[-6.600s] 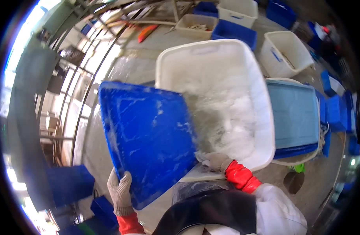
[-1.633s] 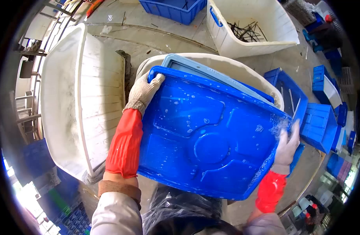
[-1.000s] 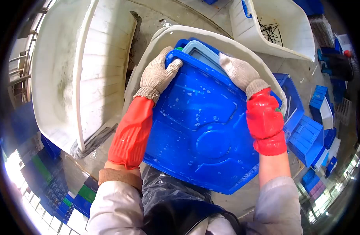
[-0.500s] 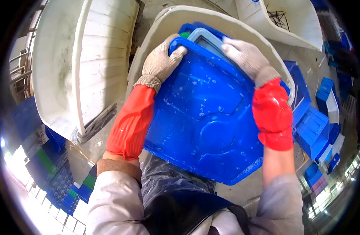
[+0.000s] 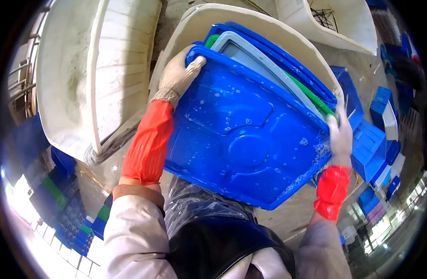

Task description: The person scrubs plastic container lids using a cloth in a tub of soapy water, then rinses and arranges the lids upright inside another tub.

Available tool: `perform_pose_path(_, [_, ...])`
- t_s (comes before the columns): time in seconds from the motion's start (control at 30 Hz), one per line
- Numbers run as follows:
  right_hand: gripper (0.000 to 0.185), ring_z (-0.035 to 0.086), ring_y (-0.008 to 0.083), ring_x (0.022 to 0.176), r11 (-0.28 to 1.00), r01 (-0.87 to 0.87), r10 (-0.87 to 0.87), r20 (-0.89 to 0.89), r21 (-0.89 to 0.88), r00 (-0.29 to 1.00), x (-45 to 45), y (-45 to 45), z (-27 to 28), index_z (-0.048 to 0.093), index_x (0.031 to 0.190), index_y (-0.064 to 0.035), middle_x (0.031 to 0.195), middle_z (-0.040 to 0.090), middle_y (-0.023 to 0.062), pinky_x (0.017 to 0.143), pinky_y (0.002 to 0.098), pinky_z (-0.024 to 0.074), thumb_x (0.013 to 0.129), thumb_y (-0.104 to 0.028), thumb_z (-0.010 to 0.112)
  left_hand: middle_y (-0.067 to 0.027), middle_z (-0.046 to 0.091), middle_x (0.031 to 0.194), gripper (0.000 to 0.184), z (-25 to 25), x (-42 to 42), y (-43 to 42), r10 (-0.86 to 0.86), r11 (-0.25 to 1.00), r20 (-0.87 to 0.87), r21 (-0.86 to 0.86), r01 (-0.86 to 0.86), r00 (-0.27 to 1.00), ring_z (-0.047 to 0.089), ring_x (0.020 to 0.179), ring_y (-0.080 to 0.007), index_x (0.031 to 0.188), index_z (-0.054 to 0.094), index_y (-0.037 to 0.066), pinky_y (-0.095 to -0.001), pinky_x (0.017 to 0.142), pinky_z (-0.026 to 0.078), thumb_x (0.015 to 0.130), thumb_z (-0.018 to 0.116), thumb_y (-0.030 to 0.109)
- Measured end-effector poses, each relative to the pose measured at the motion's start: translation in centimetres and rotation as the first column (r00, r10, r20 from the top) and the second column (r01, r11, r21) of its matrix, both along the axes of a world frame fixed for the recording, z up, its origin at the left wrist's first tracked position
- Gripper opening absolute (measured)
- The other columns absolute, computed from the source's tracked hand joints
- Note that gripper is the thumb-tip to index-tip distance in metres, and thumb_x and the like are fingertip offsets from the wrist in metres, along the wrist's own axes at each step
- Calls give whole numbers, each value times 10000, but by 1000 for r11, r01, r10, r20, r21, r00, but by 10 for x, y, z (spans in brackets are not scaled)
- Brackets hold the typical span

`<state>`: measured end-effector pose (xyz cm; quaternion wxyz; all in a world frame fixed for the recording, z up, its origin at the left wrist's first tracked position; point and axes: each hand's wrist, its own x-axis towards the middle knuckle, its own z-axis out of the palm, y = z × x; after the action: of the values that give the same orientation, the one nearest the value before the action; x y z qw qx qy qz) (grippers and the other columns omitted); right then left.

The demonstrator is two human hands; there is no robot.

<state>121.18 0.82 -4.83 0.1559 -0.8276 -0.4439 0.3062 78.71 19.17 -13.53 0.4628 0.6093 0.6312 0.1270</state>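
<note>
A wet blue plastic lid [image 5: 213, 121] with soap bubbles leans tilted against the near side of a cream tub. My left hand [image 5: 178, 76], in a knit glove and red sleeve cover, is closed on its upper left corner, thumb over the rim. At the right corner, my right hand [image 5: 341, 139] grips the edge, thumb in front and fingers hidden behind. Behind this lid stand a grey lid [image 5: 243, 56], a green lid [image 5: 315, 98] and another blue lid [image 5: 288, 58], partly covered. Whether the right hand also touches the green lid I cannot tell.
The cream tub [image 5: 195, 21] surrounds the lids. A large white tub [image 5: 67, 88] stands to the left, and another white tub [image 5: 353, 23] at the upper right holds dark rods. Blue crates [image 5: 369, 146] lie on the floor to the right.
My right hand has moved from the top edge down to the right corner. The front lid has shifted slightly left and up, and more of the grey, green and blue lids behind shows.
</note>
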Motion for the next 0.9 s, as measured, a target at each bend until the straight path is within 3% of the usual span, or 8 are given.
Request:
perform_pose_path(0.03, [598, 500, 290, 1407, 990, 30, -50, 141, 138, 989, 18, -38, -6, 427, 1505, 82, 1522, 518, 239, 1155, 365, 366, 1025, -234, 587, -158, 711, 1257, 513, 9, 2, -1, -14, 999, 38, 36, 13, 999, 664, 1184, -334, 1361, 647, 122, -405, 1024, 496, 928, 680, 395])
perform_pose_path(0.1, [653, 489, 288, 1378, 937, 349, -350, -46, -24, 936, 25, -101, -4, 359, 1527, 119, 1513, 509, 207, 1169, 365, 345, 1067, -308, 541, -159, 731, 1176, 471, 19, 10, 4, -50, 998, -23, 40, 51, 998, 688, 1110, -333, 1297, 682, 104, -411, 984, 514, 918, 677, 384])
perform_pose_path(0.17, [649, 500, 280, 1337, 878, 469, -462, 88, -90, 882, 15, -152, -27, 352, 1540, 101, 1464, 539, 188, 1165, 374, 349, 1068, -309, 525, -153, 740, 1134, 484, 20, 16, 12, -102, 991, -96, 78, 109, 990, 698, 1078, -256, 1316, 672, 60, -375, 980, 505, 929, 658, 349])
perform_pose_path(0.27, [656, 475, 288, 1365, 803, 591, -554, -265, 78, 789, -64, -143, -11, 317, 1564, 64, 1528, 466, 199, 1190, 394, 324, 1017, -192, 573, -165, 742, 1157, 468, 26, 42, 27, -80, 983, -80, 159, 92, 994, 703, 1087, -288, 1311, 677, 67, -376, 983, 508, 932, 680, 341])
perform_pose_path(0.33, [712, 460, 307, 1388, 783, 613, -604, -101, 105, 790, -54, -141, -33, 282, 1579, 58, 1550, 434, 213, 1195, 402, 317, 994, -184, 606, -199, 707, 1215, 533, 15, 46, 40, -152, 866, -193, 447, 225, 969, 671, 1146, -376, 1378, 610, 102, -447, 977, 516, 939, 684, 394])
perform_pose_path(0.4, [698, 469, 322, 1398, 806, 544, -550, -42, 234, 834, -37, -136, -61, 306, 1565, 67, 1541, 452, 227, 1179, 405, 343, 998, -223, 593, -208, 686, 1254, 544, 23, 38, 33, -183, 861, -197, 441, 254, 963, 659, 1158, -399, 1438, 548, 119, -455, 992, 507, 980, 625, 402])
perform_pose_path(0.6, [632, 557, 361, 1303, 858, 503, -506, 2, 106, 862, -8, -87, -75, 402, 1518, 42, 1404, 579, 245, 1131, 419, 399, 1002, -274, 586, -200, 658, 1343, 647, 16, 18, -7, 55, 997, -523, 74, -19, 851, 626, 1245, -383, 1475, 536, 104, -454, 1050, 470, 1021, 505, 565])
perform_pose_path(0.9, [637, 554, 383, 1307, 882, 471, -466, -103, 24, 879, 9, -69, -110, 440, 1485, 43, 1405, 578, 266, 1130, 429, 395, 991, -324, 605, -189, 661, 1340, 632, 2, 21, 8, 42, 994, -514, 109, 17, 857, 627, 1239, -400, 1513, 489, 185, -467, 1034, 487, 1006, 534, 559])
